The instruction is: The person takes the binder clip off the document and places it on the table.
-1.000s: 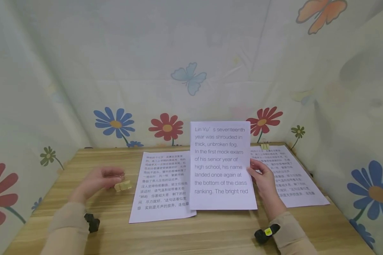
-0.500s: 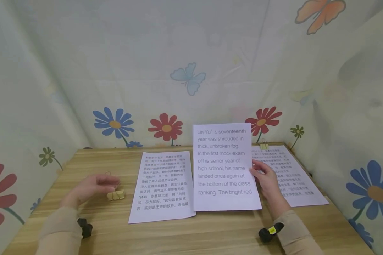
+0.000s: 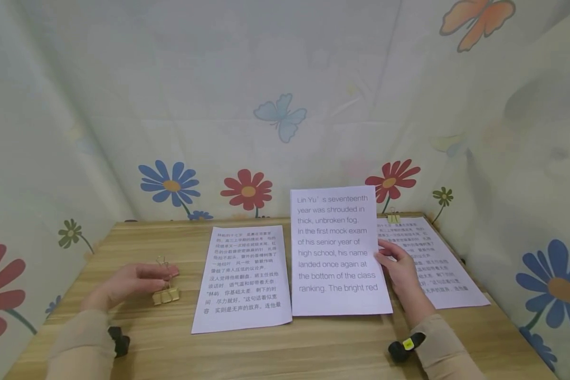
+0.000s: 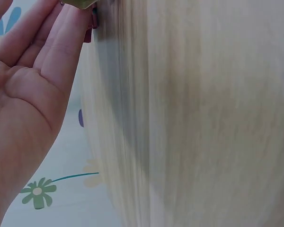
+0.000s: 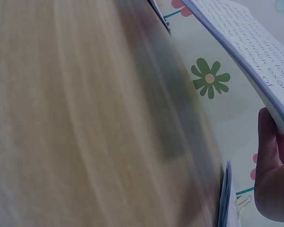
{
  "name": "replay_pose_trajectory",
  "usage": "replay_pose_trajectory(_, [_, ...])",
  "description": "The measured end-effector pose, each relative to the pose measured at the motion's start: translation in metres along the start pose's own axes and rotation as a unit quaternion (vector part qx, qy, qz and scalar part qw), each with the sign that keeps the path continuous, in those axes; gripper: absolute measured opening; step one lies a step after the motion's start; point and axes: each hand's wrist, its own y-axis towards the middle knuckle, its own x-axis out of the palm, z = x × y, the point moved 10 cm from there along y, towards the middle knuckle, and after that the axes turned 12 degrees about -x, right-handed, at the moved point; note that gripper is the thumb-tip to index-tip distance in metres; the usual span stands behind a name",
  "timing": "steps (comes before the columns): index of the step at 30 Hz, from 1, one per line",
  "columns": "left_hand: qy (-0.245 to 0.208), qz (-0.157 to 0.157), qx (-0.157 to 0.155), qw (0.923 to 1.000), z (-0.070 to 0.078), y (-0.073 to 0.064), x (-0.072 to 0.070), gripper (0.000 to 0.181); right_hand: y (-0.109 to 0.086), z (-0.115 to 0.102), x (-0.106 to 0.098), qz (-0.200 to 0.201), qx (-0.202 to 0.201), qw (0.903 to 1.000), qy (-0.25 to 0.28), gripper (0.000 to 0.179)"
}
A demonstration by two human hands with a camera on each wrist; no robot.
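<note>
My left hand [image 3: 130,282] is low over the left of the table, its thumb and fingers at a gold binder clip [image 3: 165,295]. The clip [image 4: 79,2] shows only in part at the fingertips in the left wrist view. Just behind these fingers are wire handles [image 3: 161,260] and a small red piece [image 4: 88,35], mostly hidden. My right hand [image 3: 401,272] grips the right edge of an upright sheaf of printed paper [image 3: 337,248], its English text facing me. Several sheets show along the sheaf's edge [image 5: 246,71] in the right wrist view.
A printed stack [image 3: 239,279] with Chinese text lies left of the raised sheaf. Another printed stack [image 3: 444,264] lies at the right, a gold binder clip [image 3: 393,217] on its top edge. The wooden table [image 3: 247,351] ends at a flower-patterned curtain [image 3: 209,132].
My left hand and the gold clip have moved left and toward me, away from the Chinese-text stack. My right hand has shifted the sheaf slightly right and down, uncovering more of that stack.
</note>
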Motion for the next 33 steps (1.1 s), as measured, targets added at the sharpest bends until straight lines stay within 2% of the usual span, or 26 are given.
replay_pose_trajectory(10, [0.057, 0.037, -0.029, 0.9973, -0.012, -0.009, -0.013, 0.049, 0.0, 0.006, -0.005, 0.002, 0.016, 0.9999, 0.0, 0.047])
replay_pose_trajectory(14, [0.061, 0.041, -0.044, 0.9963, -0.021, -0.011, -0.018, 0.051, -0.001, 0.006, -0.006, 0.001, 0.018, 0.9998, -0.002, 0.047])
replay_pose_trajectory(24, [0.068, 0.041, -0.042, 0.9959, -0.027, -0.018, -0.024, 0.05, -0.003, 0.007, -0.008, -0.006, 0.023, 0.9997, -0.004, 0.047])
replay_pose_trajectory(30, [0.077, 0.044, -0.079, 0.9929, -0.038, -0.022, -0.03, 0.056, -0.003, 0.009, -0.01, -0.017, 0.034, 0.9992, -0.01, 0.046])
replay_pose_trajectory(33, [0.082, 0.054, -0.083, 0.9917, -0.04, -0.025, -0.034, 0.058, -0.002, 0.01, -0.011, -0.02, 0.035, 0.9992, -0.009, 0.046])
